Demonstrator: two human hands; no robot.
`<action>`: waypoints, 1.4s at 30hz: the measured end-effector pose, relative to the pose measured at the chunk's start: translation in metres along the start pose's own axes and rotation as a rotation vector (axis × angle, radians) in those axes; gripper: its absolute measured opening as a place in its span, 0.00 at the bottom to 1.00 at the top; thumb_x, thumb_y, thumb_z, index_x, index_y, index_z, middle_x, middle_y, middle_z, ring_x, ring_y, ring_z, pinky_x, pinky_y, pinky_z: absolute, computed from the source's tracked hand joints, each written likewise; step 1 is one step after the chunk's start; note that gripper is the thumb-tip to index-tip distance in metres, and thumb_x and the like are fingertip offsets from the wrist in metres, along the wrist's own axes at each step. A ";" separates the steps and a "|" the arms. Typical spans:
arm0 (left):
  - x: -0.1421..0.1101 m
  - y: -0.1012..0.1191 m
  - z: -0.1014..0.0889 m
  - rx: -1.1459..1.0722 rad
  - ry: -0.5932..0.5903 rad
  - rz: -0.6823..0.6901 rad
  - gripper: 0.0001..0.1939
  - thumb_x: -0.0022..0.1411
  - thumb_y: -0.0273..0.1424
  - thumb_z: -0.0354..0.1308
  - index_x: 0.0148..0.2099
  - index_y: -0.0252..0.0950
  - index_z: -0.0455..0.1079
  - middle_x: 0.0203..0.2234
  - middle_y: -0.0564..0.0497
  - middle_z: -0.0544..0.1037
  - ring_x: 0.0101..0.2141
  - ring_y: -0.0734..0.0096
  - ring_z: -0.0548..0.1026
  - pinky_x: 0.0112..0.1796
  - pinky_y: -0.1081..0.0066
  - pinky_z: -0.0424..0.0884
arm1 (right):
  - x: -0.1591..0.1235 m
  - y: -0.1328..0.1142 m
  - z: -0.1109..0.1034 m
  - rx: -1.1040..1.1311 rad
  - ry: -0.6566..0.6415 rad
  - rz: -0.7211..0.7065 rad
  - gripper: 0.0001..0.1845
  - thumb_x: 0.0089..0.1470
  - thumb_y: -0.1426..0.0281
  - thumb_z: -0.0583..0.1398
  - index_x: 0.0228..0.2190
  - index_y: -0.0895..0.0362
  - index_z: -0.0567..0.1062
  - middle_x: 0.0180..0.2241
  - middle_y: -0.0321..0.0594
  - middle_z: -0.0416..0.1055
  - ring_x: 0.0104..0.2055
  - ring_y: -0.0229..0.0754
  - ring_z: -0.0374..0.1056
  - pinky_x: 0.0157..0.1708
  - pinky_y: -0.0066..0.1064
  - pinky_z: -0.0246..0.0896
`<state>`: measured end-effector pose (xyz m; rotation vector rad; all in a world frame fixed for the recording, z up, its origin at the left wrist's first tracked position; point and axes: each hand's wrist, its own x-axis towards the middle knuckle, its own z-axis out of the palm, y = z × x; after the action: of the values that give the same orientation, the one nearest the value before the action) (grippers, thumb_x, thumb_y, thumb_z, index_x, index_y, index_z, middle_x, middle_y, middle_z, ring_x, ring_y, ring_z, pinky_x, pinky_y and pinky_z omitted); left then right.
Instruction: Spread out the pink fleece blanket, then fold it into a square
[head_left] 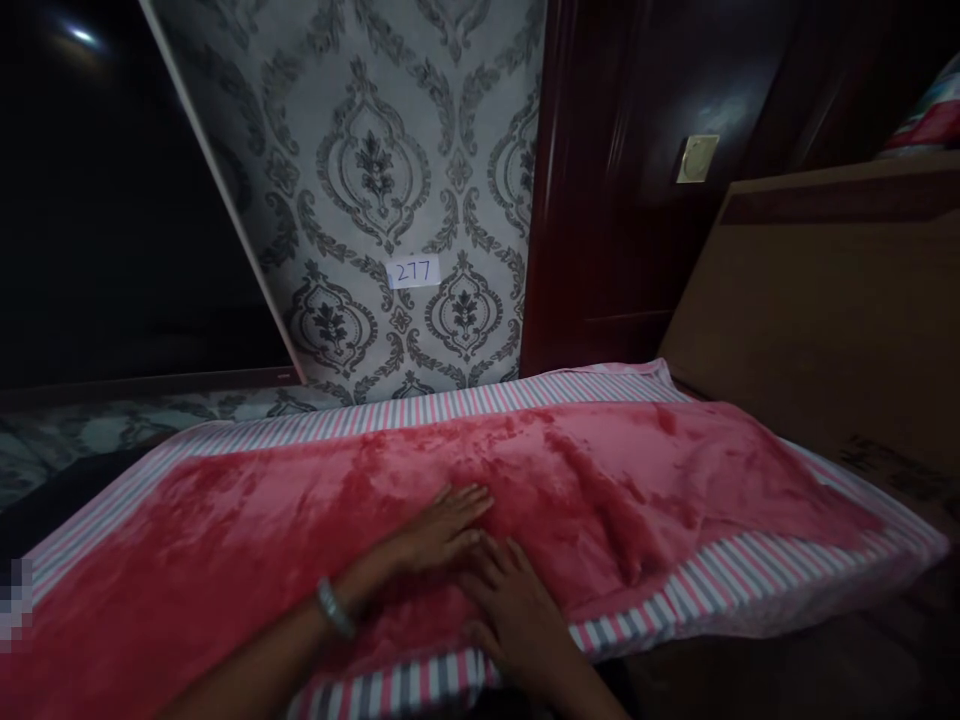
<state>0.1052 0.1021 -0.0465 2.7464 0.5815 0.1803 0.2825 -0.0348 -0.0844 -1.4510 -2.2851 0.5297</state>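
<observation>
the red blanket stretches lengthwise left to right.

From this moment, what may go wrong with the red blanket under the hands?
Pushing rightward, the left hand or right hand might deepen the crease in the red blanket. The left hand's wristband may snag the plush surface. Dragging the blanket could also bunch the striped sheet underneath.

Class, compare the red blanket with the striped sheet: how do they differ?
The red blanket looks plush and patchy in shade; the striped sheet has pink, grey and white stripes. The blanket lies on top; the sheet shows beneath, past its edges. Both are spread cloth.
</observation>
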 end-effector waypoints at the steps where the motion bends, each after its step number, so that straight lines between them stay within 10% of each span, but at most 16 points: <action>1: 0.015 -0.014 -0.001 0.033 -0.013 0.017 0.29 0.74 0.46 0.42 0.73 0.45 0.51 0.70 0.46 0.55 0.70 0.57 0.49 0.67 0.45 0.41 | 0.001 0.001 0.001 0.000 -0.008 0.004 0.36 0.61 0.59 0.60 0.67 0.39 0.57 0.71 0.34 0.49 0.74 0.52 0.36 0.70 0.57 0.29; 12: 0.107 -0.125 -0.033 0.211 0.009 -0.380 0.30 0.73 0.49 0.40 0.73 0.49 0.51 0.72 0.50 0.51 0.71 0.55 0.46 0.66 0.43 0.40 | 0.008 0.029 0.023 -0.111 -0.022 -0.142 0.40 0.62 0.50 0.58 0.69 0.37 0.49 0.72 0.31 0.40 0.73 0.58 0.40 0.68 0.60 0.41; 23: 0.118 -0.102 -0.033 0.293 0.189 -0.556 0.31 0.73 0.43 0.43 0.71 0.34 0.55 0.70 0.35 0.55 0.69 0.46 0.50 0.65 0.37 0.38 | 0.000 0.022 0.018 -0.207 0.032 -0.088 0.37 0.64 0.54 0.57 0.69 0.37 0.50 0.71 0.33 0.45 0.72 0.57 0.43 0.67 0.62 0.43; 27: 0.067 -0.055 -0.028 0.249 0.176 -0.406 0.31 0.72 0.46 0.45 0.71 0.38 0.55 0.70 0.41 0.57 0.69 0.55 0.54 0.66 0.49 0.49 | -0.004 0.020 0.018 -0.243 0.011 -0.058 0.33 0.65 0.57 0.56 0.68 0.38 0.53 0.71 0.33 0.47 0.73 0.54 0.42 0.67 0.62 0.41; 31: -0.047 0.019 -0.002 0.146 0.270 -0.063 0.20 0.72 0.39 0.50 0.61 0.44 0.69 0.60 0.46 0.73 0.62 0.60 0.67 0.61 0.58 0.63 | -0.005 0.025 0.016 -0.263 -0.002 -0.057 0.31 0.65 0.58 0.55 0.67 0.41 0.57 0.71 0.36 0.48 0.72 0.56 0.43 0.66 0.63 0.43; 35: -0.150 0.074 0.035 0.275 0.520 -0.245 0.16 0.70 0.31 0.50 0.56 0.39 0.72 0.53 0.44 0.78 0.55 0.61 0.73 0.54 0.59 0.70 | 0.008 0.013 0.002 -0.239 -0.011 -0.082 0.24 0.68 0.60 0.50 0.62 0.46 0.69 0.65 0.42 0.63 0.67 0.54 0.56 0.65 0.61 0.47; 42: -0.172 0.084 0.076 0.544 0.580 -0.430 0.28 0.65 0.28 0.54 0.66 0.43 0.64 0.61 0.46 0.71 0.63 0.55 0.63 0.62 0.51 0.58 | 0.105 -0.055 0.010 -0.174 -0.260 -0.460 0.26 0.70 0.59 0.48 0.67 0.45 0.60 0.69 0.38 0.53 0.72 0.47 0.45 0.69 0.54 0.40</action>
<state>-0.0056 -0.0636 -0.0991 2.9579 1.5529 0.8326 0.1939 0.0381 -0.0531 -0.9117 -2.8156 0.4026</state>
